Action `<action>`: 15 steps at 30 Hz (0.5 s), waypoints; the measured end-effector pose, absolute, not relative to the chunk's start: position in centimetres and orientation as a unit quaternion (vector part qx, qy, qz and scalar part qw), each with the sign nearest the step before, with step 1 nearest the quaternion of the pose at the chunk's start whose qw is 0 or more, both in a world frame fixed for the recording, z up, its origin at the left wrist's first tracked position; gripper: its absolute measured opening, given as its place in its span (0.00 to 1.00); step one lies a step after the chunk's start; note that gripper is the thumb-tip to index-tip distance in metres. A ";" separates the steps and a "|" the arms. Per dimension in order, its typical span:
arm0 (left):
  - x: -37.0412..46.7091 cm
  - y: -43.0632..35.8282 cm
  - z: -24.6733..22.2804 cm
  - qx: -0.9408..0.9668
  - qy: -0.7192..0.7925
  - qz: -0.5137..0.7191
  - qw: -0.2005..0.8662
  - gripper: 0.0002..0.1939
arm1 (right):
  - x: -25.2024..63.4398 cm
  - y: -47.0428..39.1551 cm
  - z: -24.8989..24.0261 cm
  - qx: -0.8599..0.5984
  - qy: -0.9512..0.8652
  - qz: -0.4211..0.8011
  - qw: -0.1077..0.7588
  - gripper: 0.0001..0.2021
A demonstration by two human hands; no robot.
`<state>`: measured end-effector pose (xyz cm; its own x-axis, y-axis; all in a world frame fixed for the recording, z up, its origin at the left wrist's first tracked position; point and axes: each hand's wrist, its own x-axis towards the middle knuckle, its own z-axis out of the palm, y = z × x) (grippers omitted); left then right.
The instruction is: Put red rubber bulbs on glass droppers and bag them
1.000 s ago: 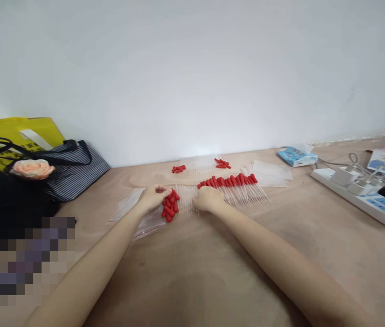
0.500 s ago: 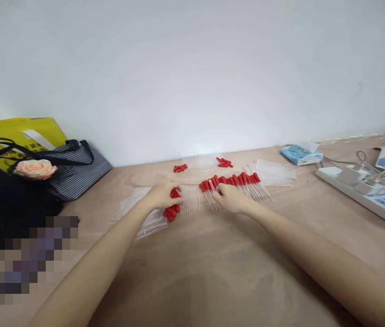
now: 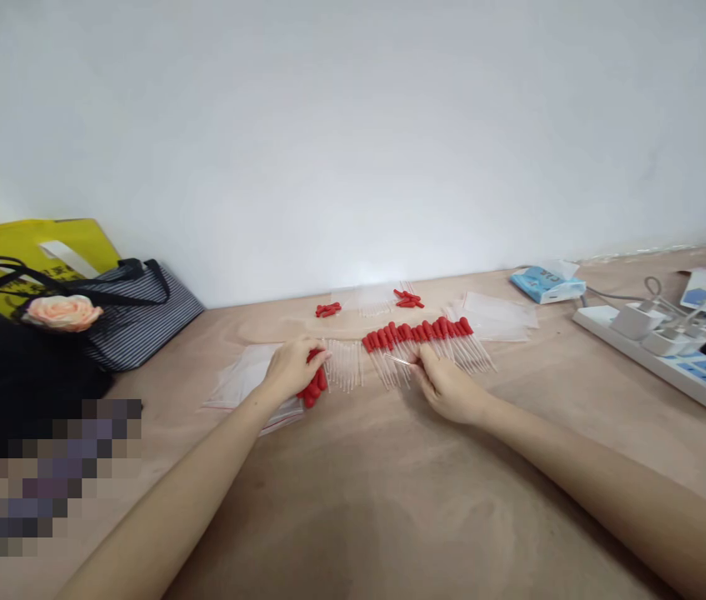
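My right hand [image 3: 449,387] pinches a thin clear tube [image 3: 399,360] that points left, just in front of a row of red-capped clear droppers [image 3: 418,332]. At the pile of red rubber bulbs [image 3: 312,390], my left hand [image 3: 295,367] has its thumb and fingers closed on a red bulb, partly hidden by the fingers. Between the hands lies a row of bare clear tubes [image 3: 345,367]. Two small groups of red bulbs, a left one [image 3: 328,310] and a right one [image 3: 408,299], lie farther back beside more clear tubes [image 3: 376,308].
Clear plastic bags [image 3: 237,375] lie under and left of the bulb pile, with others [image 3: 499,317] at the right. A blue tissue pack [image 3: 548,284] and a white power strip [image 3: 696,367] are farther right. A striped bag [image 3: 133,333] and yellow bag [image 3: 87,242] stand left.
My right hand has moved slightly right and turned, and the tube in it now points left. My left hand has closed its fingers at the red bulbs.
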<state>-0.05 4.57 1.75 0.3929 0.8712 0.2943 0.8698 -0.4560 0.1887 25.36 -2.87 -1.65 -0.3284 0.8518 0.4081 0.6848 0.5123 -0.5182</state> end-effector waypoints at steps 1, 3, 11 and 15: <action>-0.3 4.6 1.6 0.825 0.528 0.204 0.010 0.09 | 25.4 -2.8 -1.8 -0.479 -0.805 0.123 0.328 0.02; -0.7 4.6 1.6 0.800 0.535 0.270 0.023 0.10 | 25.6 -2.7 -2.1 -0.480 -0.806 0.113 0.328 0.02; 0.5 1.1 1.5 0.685 0.474 0.478 0.277 0.16 | 25.3 -3.1 -2.8 -0.484 -0.811 0.080 0.320 0.06; 2.2 -1.1 0.4 0.668 0.404 0.435 0.449 0.13 | 25.0 -3.5 -3.1 -0.463 -0.819 0.046 0.336 0.09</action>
